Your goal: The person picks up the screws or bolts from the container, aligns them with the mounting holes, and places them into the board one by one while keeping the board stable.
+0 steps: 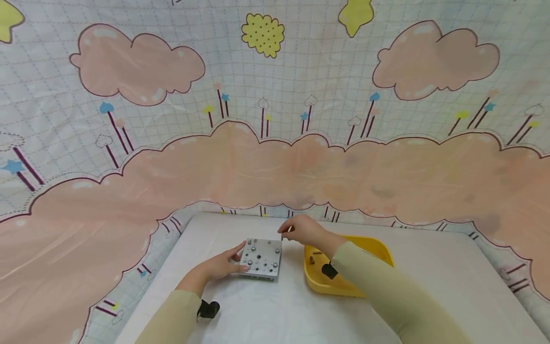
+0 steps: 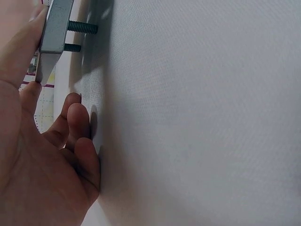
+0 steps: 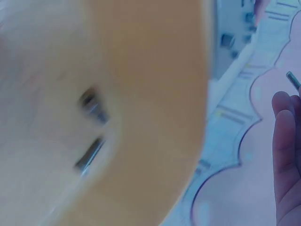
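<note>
A silver metal plate [image 1: 266,258], dotted with holes and several screws, is held at its left edge by my left hand [image 1: 223,265], thumb along the near side. In the left wrist view the plate [image 2: 56,28] shows two threaded shanks [image 2: 83,27] sticking out underneath; the other fingers of the left hand [image 2: 51,155] are bent near the tabletop. Just beyond the plate's far right corner, my right hand [image 1: 302,229] pinches a small metal screw, its tip [image 1: 282,237] pointing down. The right wrist view catches the end of that screw [image 3: 292,79] above the fingertips [image 3: 283,123].
A yellow tray [image 1: 315,288] stands right of the plate, under the right forearm. Inside lie a headed screw [image 3: 92,104] and a slim metal pin [image 3: 89,155]. The white table [image 1: 258,315] ends at a cartoon-patterned cloth [image 1: 275,172] hung behind.
</note>
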`<state>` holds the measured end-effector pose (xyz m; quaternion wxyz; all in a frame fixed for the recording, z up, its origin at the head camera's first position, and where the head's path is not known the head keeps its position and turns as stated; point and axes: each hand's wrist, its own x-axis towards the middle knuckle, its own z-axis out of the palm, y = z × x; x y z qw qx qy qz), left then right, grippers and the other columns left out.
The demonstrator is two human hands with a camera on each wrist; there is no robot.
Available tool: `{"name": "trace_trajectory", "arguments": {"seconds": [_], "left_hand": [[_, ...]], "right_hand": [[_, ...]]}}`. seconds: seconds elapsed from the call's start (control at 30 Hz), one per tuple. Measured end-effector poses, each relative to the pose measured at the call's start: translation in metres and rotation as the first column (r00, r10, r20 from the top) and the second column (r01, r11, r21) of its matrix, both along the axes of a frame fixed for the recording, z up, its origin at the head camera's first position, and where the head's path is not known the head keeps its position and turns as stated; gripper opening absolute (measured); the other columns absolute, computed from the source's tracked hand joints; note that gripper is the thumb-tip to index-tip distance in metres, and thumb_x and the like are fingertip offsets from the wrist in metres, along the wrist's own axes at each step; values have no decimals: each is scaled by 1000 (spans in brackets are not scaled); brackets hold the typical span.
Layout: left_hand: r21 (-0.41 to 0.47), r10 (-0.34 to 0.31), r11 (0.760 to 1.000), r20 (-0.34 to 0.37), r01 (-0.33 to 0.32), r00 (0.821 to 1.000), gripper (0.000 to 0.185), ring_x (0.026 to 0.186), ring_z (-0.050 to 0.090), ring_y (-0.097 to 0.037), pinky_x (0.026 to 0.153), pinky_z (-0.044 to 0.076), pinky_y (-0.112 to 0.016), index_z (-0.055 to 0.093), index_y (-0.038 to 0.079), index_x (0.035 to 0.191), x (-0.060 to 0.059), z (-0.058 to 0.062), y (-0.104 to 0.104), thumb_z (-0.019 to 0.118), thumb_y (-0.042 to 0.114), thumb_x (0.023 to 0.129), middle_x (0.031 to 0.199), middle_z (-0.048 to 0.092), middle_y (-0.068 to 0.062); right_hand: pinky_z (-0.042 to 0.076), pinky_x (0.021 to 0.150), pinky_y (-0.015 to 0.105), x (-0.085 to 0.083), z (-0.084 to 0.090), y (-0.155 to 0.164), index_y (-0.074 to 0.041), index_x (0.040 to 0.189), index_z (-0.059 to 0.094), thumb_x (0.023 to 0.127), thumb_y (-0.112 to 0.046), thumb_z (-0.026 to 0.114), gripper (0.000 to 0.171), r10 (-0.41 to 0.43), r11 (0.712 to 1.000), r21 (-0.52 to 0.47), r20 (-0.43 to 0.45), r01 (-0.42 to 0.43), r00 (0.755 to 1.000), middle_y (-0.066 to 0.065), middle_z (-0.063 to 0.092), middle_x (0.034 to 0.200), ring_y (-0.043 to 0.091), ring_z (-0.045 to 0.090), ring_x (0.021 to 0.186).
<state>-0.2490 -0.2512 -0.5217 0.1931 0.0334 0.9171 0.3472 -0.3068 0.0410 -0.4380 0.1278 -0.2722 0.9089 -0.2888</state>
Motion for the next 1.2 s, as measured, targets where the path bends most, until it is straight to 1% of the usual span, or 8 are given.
{"name": "trace_trajectory", "arguments": {"seconds": [0.3,0.47,0.57,0.77,0.87,0.97,1.1,1.2], "left_hand": [[-12,2,1000,20,-2,1000,97,115,49,-30,101,34,-61,26,31,158,1,5,-2,78,55,79,127,54,-8],[-10,-8,1000,9,8,1000,97,119,49,-31,101,34,-62,26,30,158,0,2,-4,77,55,79,128,55,-8],[-4,-15,1000,-1,15,1000,95,122,49,-31,102,34,-60,27,31,158,0,1,-5,77,55,80,129,55,-7],[28,-6,1000,-6,6,1000,94,121,48,-29,103,33,-57,31,27,157,2,0,-5,77,53,80,127,55,-6],[31,-8,999,-5,8,1000,94,122,47,-29,104,33,-57,30,25,157,2,0,-5,76,54,81,129,54,-6],[30,-10,999,-4,10,1000,94,125,46,-32,105,32,-58,31,25,157,2,0,-5,76,55,81,131,54,-8],[30,-8,1000,-7,8,1000,93,127,46,-35,104,32,-60,33,26,156,3,0,-5,76,55,80,132,55,-9],[33,-5,999,-8,5,1000,93,128,46,-36,103,32,-61,32,27,157,3,1,-6,77,54,80,133,55,-9]], "right_hand": [[49,73,26,1,-8,-53,-17,108,77,94,-19,69,16,77,997,18,-20,-76,997,-14,68,93,7,59,80],[48,79,26,1,-16,-76,-19,105,78,94,-19,70,14,128,991,49,-64,-125,990,-14,69,93,5,58,83],[48,83,28,2,-19,-87,-20,103,78,93,-17,70,13,135,989,68,-70,-130,988,-13,69,94,4,57,86],[47,84,30,3,-21,-102,-24,97,78,93,-16,69,13,153,983,114,-62,-146,986,-13,69,92,6,56,84],[47,84,29,0,-25,-107,-23,97,78,94,-16,69,12,180,975,144,-78,-167,981,-14,67,88,5,55,83],[47,84,29,-3,-31,-110,-22,98,78,93,-17,69,11,188,971,163,-66,-175,980,-14,65,84,6,56,81],[48,84,28,-6,-38,-112,-21,100,77,93,-17,69,11,191,970,167,-55,-179,980,-15,64,84,6,55,80],[48,83,28,-6,-40,-113,-21,100,78,93,-17,70,11,196,970,159,-57,-184,979,-15,64,84,6,55,80]]}}
